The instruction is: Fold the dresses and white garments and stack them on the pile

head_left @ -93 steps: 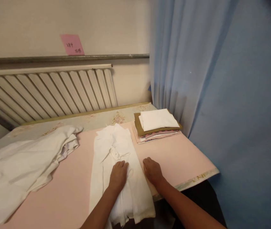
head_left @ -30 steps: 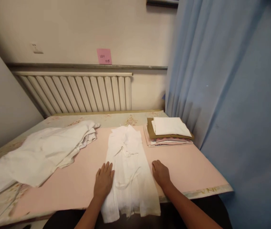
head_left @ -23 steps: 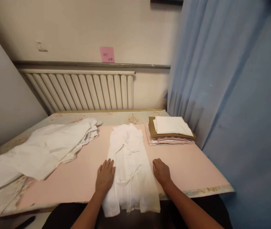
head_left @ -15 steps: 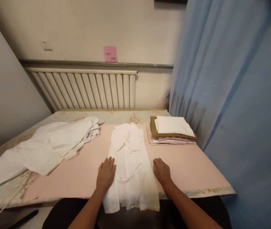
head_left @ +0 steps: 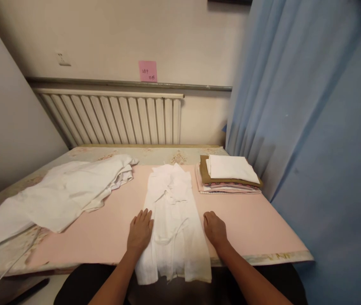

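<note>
A white garment [head_left: 172, 220], folded into a long narrow shape, lies wrinkled down the middle of the pink cloth [head_left: 110, 228]. Its lower end hangs over the near edge of the table. My left hand [head_left: 140, 232] rests flat with fingers stretched out, touching the garment's left edge. Close to the right edge, my right hand [head_left: 215, 229] is closed in a loose fist on the pink cloth, and nothing shows in it.
At left lies a large rumpled white cloth [head_left: 62, 190], with a pale cord [head_left: 15, 262] below it. A folded fabric stack [head_left: 231, 169] sits at back right. A blue curtain [head_left: 320, 148] hangs along the right side; a radiator [head_left: 113, 120] is behind the table.
Neither hand nor the garment has visibly moved. Only the camera view has shifted very slightly.
</note>
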`<state>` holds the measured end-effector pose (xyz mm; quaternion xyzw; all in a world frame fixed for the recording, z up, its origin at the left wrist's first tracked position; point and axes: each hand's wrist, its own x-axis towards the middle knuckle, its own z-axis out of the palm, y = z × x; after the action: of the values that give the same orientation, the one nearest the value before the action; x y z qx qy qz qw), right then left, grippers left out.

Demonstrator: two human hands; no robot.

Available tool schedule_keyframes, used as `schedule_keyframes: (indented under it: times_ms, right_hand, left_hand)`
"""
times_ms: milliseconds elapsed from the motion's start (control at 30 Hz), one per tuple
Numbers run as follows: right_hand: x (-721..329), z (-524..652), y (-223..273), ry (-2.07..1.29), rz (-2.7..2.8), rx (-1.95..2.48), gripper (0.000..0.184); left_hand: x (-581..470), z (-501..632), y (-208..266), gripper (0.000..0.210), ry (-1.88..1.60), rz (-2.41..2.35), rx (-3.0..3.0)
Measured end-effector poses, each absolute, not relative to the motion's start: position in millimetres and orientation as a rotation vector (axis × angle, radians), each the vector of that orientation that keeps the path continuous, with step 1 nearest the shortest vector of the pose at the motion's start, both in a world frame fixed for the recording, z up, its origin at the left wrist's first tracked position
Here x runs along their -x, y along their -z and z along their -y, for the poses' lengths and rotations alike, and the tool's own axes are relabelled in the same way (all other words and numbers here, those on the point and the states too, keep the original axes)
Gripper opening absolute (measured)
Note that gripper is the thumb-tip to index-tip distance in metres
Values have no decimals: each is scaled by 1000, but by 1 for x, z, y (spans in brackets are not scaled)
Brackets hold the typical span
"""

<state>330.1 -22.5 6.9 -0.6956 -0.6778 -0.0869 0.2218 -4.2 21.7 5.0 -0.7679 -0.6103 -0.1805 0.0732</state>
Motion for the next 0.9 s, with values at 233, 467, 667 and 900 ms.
schedule_keyframes:
  times_ms: [233, 467, 667, 900]
  right_hand:
    - [-330, 22, -6, 245, 1873, 1919, 17]
    - [-330, 22, -5, 256, 1872, 1916, 18]
    - [-330, 21, -4, 263, 1874, 1912, 18]
    - [-329, 22, -5, 273, 1869, 1914, 17]
  left_hand:
    - [4, -22, -5, 44, 550, 1830, 2301]
    - [3, -21, -7, 45, 539, 1863, 2313]
    - [4, -21, -8, 45, 557, 1849, 2315]
    - [3, -20, -9, 45, 528, 1861, 2311]
